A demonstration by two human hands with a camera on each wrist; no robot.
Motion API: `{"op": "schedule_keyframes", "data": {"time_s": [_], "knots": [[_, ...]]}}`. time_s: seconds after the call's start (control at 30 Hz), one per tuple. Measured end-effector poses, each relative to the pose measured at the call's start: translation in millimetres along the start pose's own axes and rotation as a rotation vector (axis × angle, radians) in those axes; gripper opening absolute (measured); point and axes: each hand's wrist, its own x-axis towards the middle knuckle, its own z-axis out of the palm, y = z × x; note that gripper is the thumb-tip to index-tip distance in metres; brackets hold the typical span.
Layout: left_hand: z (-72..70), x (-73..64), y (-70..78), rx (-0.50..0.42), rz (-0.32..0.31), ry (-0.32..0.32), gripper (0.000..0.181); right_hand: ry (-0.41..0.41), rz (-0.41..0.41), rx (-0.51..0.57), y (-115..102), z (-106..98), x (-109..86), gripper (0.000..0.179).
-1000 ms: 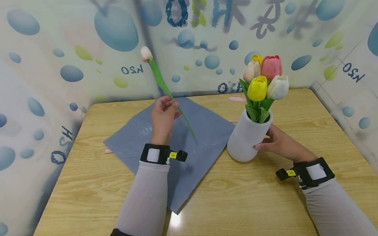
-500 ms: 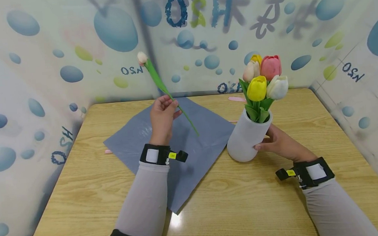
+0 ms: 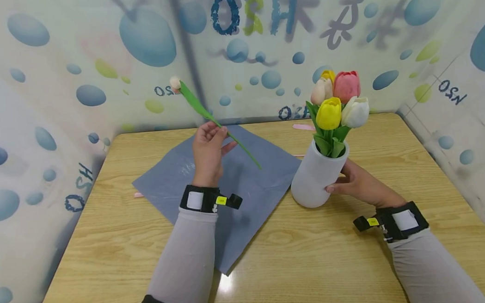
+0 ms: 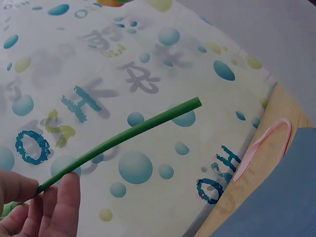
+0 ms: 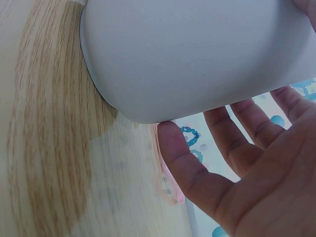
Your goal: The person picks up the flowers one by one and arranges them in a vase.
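My left hand pinches the green stem of a single pale pink tulip between thumb and fingers, above the grey-blue sheet. The bloom leans up and left, and the bare stem end points away from the fingers in the left wrist view. To the right, a white vase stands on the table, holding several tulips in yellow, pink and white. My right hand holds the vase low on its right side, thumb in front; its other fingers reach around behind.
A grey-blue wrapping sheet lies flat as a diamond on the wooden table, its right corner close to the vase. Pink ribbon shows near the back edge, and more peeks out at the sheet's left corner. A patterned backdrop rises behind.
The tulip in my left hand has tipped: its bloom moved down and left while the stem end swung up and right. My right hand and the vase stay where they were.
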Motion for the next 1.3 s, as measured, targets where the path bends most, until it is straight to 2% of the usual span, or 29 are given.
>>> {"op": "schedule_keyframes", "data": {"time_s": [0.5,0.6,1.03,1.3], "knots": [[6.4,-4.6,3.2,-0.150,-0.058,-0.004,0.032,-0.003,-0.005,0.003,1,0,0.4,0.077],[8.2,-6.3,4.0,-0.185,-0.061,-0.001,0.031,-0.004,-0.007,0.005,1,0,0.5,0.077],[15.6,-10.9,7.7,-0.274,-0.039,0.044,0.026,0.000,0.007,0.001,1,1,0.0,0.078],[22.7,-18.8,11.4,-0.254,-0.005,0.033,0.024,-0.010,0.009,-0.003,0,0,0.8,0.079]]}}
